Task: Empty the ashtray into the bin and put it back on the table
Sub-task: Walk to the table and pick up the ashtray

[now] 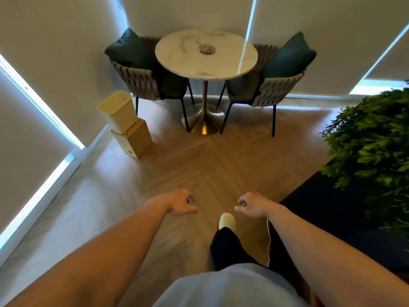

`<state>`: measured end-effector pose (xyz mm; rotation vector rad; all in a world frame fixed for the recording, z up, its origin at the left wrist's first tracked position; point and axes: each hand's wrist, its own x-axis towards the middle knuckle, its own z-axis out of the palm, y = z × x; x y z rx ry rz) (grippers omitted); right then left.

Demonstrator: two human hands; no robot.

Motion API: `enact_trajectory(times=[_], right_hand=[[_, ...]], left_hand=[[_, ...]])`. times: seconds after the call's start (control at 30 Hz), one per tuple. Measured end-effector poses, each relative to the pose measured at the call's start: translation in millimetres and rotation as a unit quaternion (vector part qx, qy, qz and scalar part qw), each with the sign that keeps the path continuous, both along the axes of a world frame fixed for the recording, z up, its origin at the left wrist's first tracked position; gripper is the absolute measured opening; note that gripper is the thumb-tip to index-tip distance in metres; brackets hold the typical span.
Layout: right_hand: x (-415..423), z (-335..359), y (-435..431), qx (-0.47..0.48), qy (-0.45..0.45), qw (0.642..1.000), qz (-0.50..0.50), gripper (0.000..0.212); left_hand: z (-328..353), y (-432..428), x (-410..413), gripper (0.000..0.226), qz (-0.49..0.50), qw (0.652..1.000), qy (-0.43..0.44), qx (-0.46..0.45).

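A small round metal ashtray point(207, 49) sits near the middle of a round white marble table point(177, 56) at the far end of the room. A cream bin point(119, 110) stands on a wooden box point(135, 138) on the floor, left of the table. My left hand point(180, 201) and my right hand point(250, 204) hang low in front of me over the wooden floor, far from the table. Both have the fingers loosely curled with nothing in them.
Two woven chairs with dark cushions point(141, 72) point(276, 80) flank the table. A leafy green plant point(371, 147) fills the right side above a dark surface. Blinds cover the windows. My foot in a pale slipper point(226, 220) is stepping forward on the parquet floor.
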<state>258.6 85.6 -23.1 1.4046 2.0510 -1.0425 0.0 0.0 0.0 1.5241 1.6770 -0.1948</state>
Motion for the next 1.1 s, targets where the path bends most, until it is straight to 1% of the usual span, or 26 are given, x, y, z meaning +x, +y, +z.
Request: enact_trajectory(times=[0.13,0.27,0.4,0.53,0.73,0.83,0.93,1.1], right_hand=[[-2.8,-14.7,8.7,-0.022,0.000,1.000,-0.004,0.054],[-10.5,-27.9,32.4,-0.032,0.005,0.999,-0.008,0.059],[-17.3,-36.6,67.3,-0.047,0.000,0.999,-0.008,0.057],[-23.7,-42.7,112.2,-0.063,-0.003,0.998,-0.008,0.050],[-36.2,-43.8,182.8,-0.083,-0.003,0.997,-0.004,0.052],[-41.3,-44.3,218.4,-0.085,0.002,0.996,0.003,0.047],[-45.3,-43.3,248.7,-0.089,0.006,0.996,0.011,0.044],[-52.3,-44.6,291.8,-0.086,0.017,0.996,0.001,0.048]], left_hand=[[-16.1,9.6,-5.6,0.056,-0.002,1.000,0.013,-0.026],[-32.2,33.8,-9.7,0.053,0.004,0.999,0.008,-0.040],[-42.4,68.7,-16.5,0.046,0.009,0.998,0.003,-0.055],[-48.1,109.7,-24.2,0.047,0.030,0.997,-0.008,-0.066],[-51.4,172.1,-25.7,0.047,0.079,0.994,-0.022,-0.077],[-50.8,205.8,-23.5,0.041,0.089,0.993,-0.035,-0.066],[-46.6,236.6,-22.5,0.041,0.098,0.993,-0.035,-0.054],[-43.3,277.6,-28.1,0.038,0.114,0.992,-0.043,-0.035]])
